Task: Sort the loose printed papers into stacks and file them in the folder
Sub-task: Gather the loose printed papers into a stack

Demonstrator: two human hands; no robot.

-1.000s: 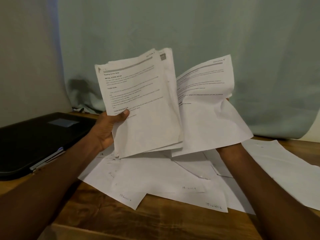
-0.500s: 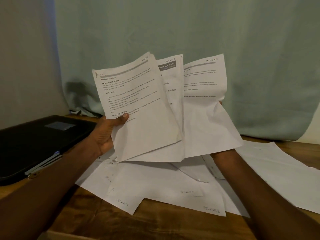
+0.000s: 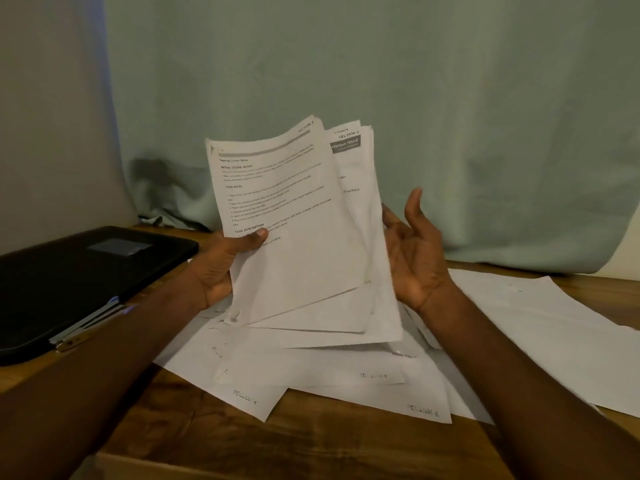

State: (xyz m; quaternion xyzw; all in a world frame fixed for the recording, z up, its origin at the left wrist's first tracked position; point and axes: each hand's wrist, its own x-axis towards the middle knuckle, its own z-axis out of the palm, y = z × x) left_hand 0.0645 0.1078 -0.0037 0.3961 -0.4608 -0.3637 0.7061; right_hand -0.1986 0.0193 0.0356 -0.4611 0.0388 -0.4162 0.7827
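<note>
— What's the setting?
— A wooden table (image 3: 322, 441) before a pale green curtain (image 3: 415, 81), with a black folder (image 3: 79, 271) lying closed at the left.
— And the papers?
— White printed sheets. A fanned sheaf (image 3: 294, 237) is raised above the table; the front page reads "SECTION 1", another behind it "SECTION 2". More sheets (image 3: 329, 372) lie loose and overlapping underneath.
— The hands?
— The left hand (image 3: 221, 265) grips the sheaf, thumb on the front page. The right hand (image 3: 415, 251) is spread loose, palm at the sheaf's right edge.
</note>
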